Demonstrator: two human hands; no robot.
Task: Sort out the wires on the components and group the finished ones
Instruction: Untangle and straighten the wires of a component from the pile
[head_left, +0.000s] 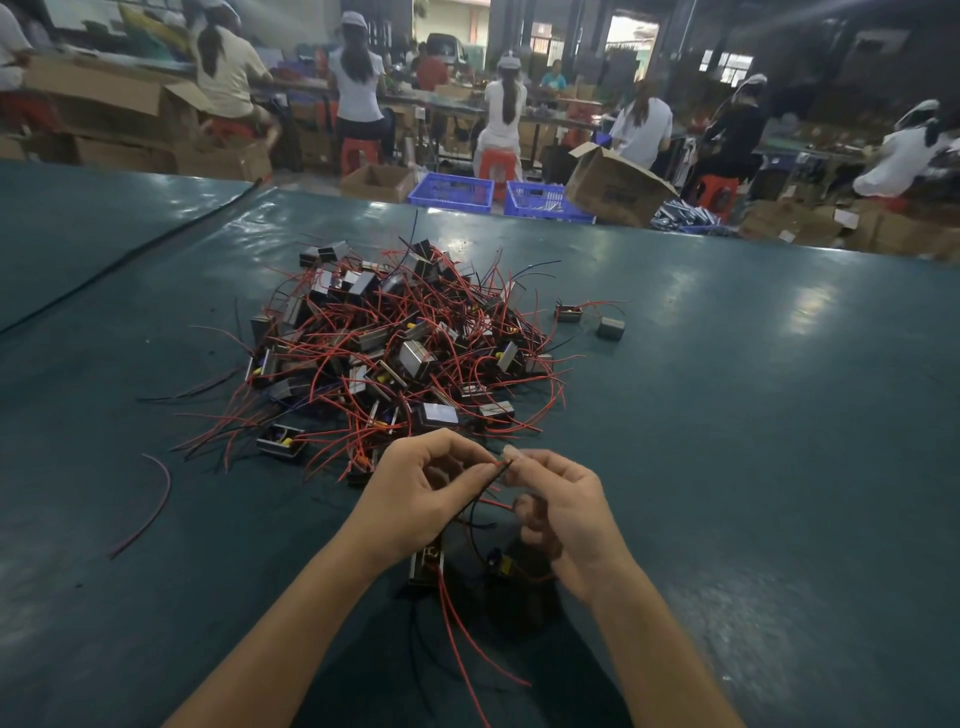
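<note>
A big tangled pile of small metal-cased components (400, 343) with red and black wires lies in the middle of the dark green table (727, 415). Just in front of it my left hand (415, 499) and my right hand (561, 519) meet, both pinching the ends of a red and a black wire (491, 480) between thumb and fingers. Those wires run down to a component (428, 564) hanging under my left palm. A second component with a yellow part (501, 566) sits below my right hand, partly hidden. Loose red wires (467, 634) trail toward me.
Two separate components (610, 328) lie to the right of the pile, and a stray red wire (150, 506) lies at the left. A black cable (130, 254) crosses the far left. Beyond the table edge stand blue baskets (452, 191), cardboard boxes (613, 187) and seated workers.
</note>
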